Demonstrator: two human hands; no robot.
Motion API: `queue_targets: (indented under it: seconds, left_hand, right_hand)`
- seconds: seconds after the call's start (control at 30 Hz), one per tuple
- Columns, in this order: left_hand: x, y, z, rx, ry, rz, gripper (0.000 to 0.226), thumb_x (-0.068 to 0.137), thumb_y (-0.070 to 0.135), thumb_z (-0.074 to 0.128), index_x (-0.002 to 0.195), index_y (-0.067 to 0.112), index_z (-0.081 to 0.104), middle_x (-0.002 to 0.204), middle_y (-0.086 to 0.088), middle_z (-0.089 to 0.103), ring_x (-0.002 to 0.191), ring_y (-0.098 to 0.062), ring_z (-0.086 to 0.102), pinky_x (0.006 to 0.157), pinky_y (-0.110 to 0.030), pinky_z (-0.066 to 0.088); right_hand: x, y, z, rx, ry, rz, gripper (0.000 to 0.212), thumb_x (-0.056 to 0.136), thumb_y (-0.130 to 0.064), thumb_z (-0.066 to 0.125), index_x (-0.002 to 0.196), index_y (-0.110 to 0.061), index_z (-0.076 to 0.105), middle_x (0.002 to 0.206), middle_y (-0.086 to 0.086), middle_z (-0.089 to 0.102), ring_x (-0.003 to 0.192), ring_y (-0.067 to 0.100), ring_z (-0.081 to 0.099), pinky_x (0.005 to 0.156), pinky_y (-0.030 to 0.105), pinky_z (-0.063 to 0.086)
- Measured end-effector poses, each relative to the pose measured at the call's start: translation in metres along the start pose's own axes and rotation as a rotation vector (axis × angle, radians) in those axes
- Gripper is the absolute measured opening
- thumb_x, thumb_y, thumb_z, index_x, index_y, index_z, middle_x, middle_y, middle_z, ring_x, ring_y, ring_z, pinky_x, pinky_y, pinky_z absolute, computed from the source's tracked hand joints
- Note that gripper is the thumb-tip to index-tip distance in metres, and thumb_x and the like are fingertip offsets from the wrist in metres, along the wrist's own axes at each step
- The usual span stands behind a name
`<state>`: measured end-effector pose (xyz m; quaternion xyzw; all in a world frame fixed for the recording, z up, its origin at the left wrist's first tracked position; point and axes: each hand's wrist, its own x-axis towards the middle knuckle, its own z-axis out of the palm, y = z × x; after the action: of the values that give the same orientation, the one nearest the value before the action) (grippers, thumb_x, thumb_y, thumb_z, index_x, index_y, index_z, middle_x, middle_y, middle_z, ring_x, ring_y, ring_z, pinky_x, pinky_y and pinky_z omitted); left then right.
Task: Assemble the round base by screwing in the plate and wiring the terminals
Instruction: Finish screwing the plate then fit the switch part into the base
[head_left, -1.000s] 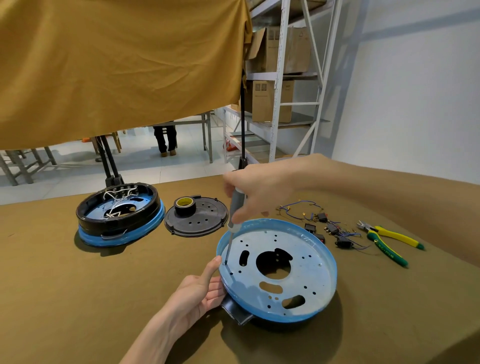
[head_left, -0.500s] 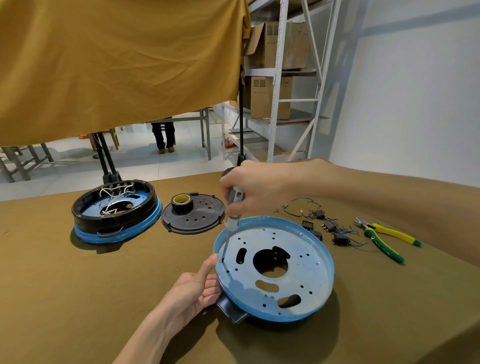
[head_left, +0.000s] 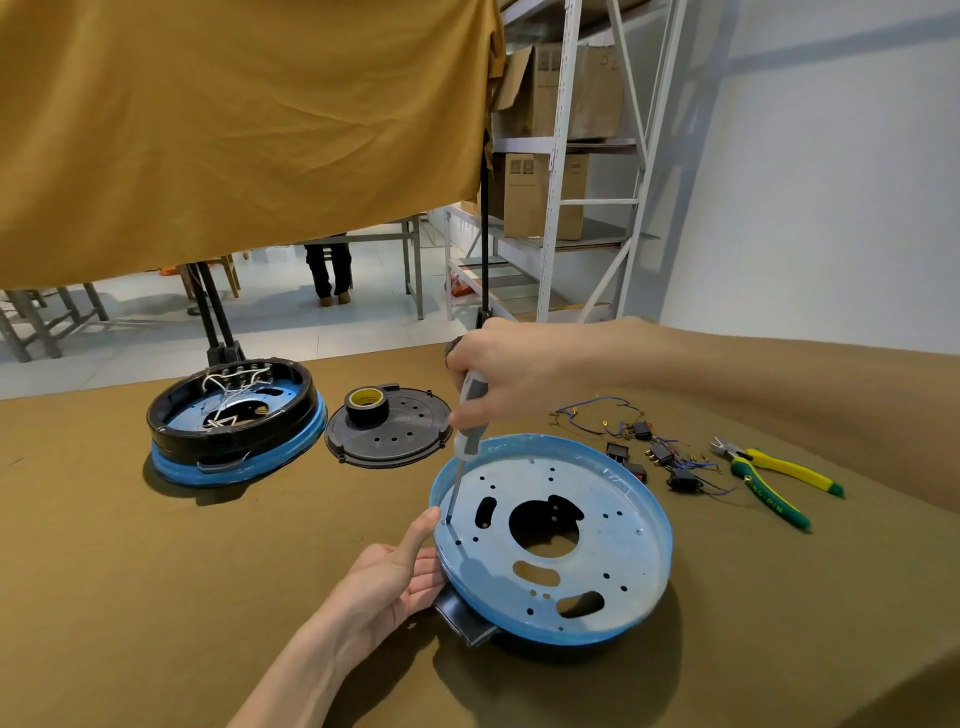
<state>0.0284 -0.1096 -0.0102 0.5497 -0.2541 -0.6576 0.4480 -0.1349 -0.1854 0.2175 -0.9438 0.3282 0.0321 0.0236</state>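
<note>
Black perforated disc (head_left: 390, 427) behind screwdriver (head_left: 466, 435); pliers (head_left: 768, 477) right.

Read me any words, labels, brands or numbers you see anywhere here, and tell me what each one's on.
Pliers, green handle: dark lettering, possibly ending "PIN", too blurred to read for sure.
Lower cardboard box: printed label squares, too small to read.
Upper cardboard box: faint triangle mark, no readable words.
Screwdriver, tape roll, round base: no text visible.
</note>
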Motion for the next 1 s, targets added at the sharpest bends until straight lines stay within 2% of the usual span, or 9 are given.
queue_targets:
  seconds: [0.1,0.2,0.27,0.37,0.57,0.63,0.73,0.9,1.0]
  left_hand:
    - [0.000,0.000,0.000,0.010,0.003,-0.002,0.086,0.058,0.059,0.083,0.114,-0.004,0.068,0.104,-0.019,0.078,0.096,-0.028,0.078,0.067,-0.030,0.063]
    - [-0.002,0.000,0.001,0.006,-0.004,-0.003,0.084,0.059,0.059,0.082,0.114,-0.003,0.068,0.104,-0.020,0.078,0.095,-0.029,0.078,0.066,-0.030,0.064]
    - [-0.002,0.001,0.001,0.012,-0.005,-0.005,0.082,0.061,0.059,0.081,0.113,-0.003,0.069,0.104,-0.020,0.078,0.095,-0.028,0.078,0.066,-0.030,0.064]
    - [-0.001,0.001,0.002,0.020,0.005,-0.005,0.080,0.064,0.059,0.078,0.113,-0.003,0.069,0.103,-0.019,0.078,0.094,-0.028,0.078,0.071,-0.031,0.065]
    - [-0.002,0.001,0.001,0.009,-0.003,-0.005,0.080,0.063,0.057,0.080,0.113,-0.005,0.069,0.104,-0.021,0.078,0.095,-0.029,0.078,0.070,-0.031,0.065]
    - [-0.003,0.002,0.001,0.013,-0.005,-0.005,0.083,0.059,0.059,0.081,0.112,-0.005,0.069,0.104,-0.021,0.078,0.096,-0.029,0.078,0.070,-0.031,0.065]
    - [-0.003,0.003,0.002,0.007,0.000,-0.016,0.082,0.061,0.058,0.080,0.113,-0.005,0.069,0.103,-0.021,0.078,0.093,-0.028,0.078,0.064,-0.029,0.064]
    - [-0.002,0.002,0.002,0.004,0.006,-0.022,0.077,0.067,0.056,0.077,0.113,-0.005,0.069,0.103,-0.020,0.078,0.091,-0.028,0.079,0.063,-0.029,0.064]
    - [-0.002,0.002,0.002,0.012,0.009,-0.013,0.078,0.065,0.056,0.078,0.113,-0.005,0.069,0.102,-0.020,0.078,0.091,-0.027,0.079,0.064,-0.029,0.064]
  right_hand:
    - [0.006,-0.003,0.005,-0.020,0.046,0.060,0.043,0.096,-0.053,0.063,0.081,-0.012,0.060,0.066,0.001,0.057,0.055,0.015,0.047,0.046,0.025,0.036]
    - [0.006,-0.001,-0.003,0.039,-0.099,0.049,0.036,0.095,-0.049,0.067,0.098,-0.013,0.063,0.073,0.004,0.073,0.051,0.015,0.062,0.049,0.027,0.053]
    - [0.004,0.001,-0.009,-0.022,-0.159,0.003,0.030,0.092,-0.045,0.071,0.102,-0.020,0.060,0.085,0.002,0.072,0.066,0.017,0.069,0.059,0.032,0.057]
    - [0.003,0.003,-0.005,-0.053,-0.071,-0.052,0.025,0.092,-0.044,0.072,0.095,-0.020,0.062,0.088,-0.001,0.067,0.079,0.019,0.065,0.066,0.034,0.054]
    - [0.011,0.003,0.009,0.068,0.039,0.089,0.043,0.092,-0.048,0.069,0.081,-0.007,0.065,0.067,0.006,0.056,0.060,0.020,0.049,0.048,0.030,0.037]
    - [0.010,0.008,0.006,0.110,-0.002,0.121,0.044,0.093,-0.049,0.069,0.091,-0.005,0.073,0.066,0.005,0.067,0.058,0.019,0.060,0.045,0.025,0.046]
    - [0.001,0.010,-0.002,0.040,-0.099,0.027,0.030,0.090,-0.048,0.073,0.099,-0.020,0.067,0.078,-0.006,0.071,0.066,0.012,0.067,0.050,0.018,0.046]
    - [0.002,0.006,0.004,-0.020,0.000,-0.104,0.021,0.092,-0.040,0.071,0.090,-0.018,0.071,0.083,-0.002,0.069,0.077,0.017,0.064,0.066,0.033,0.056]
    - [0.010,0.000,0.010,0.020,0.014,-0.038,0.030,0.091,-0.039,0.070,0.080,-0.010,0.070,0.076,0.007,0.066,0.066,0.020,0.058,0.052,0.029,0.046]
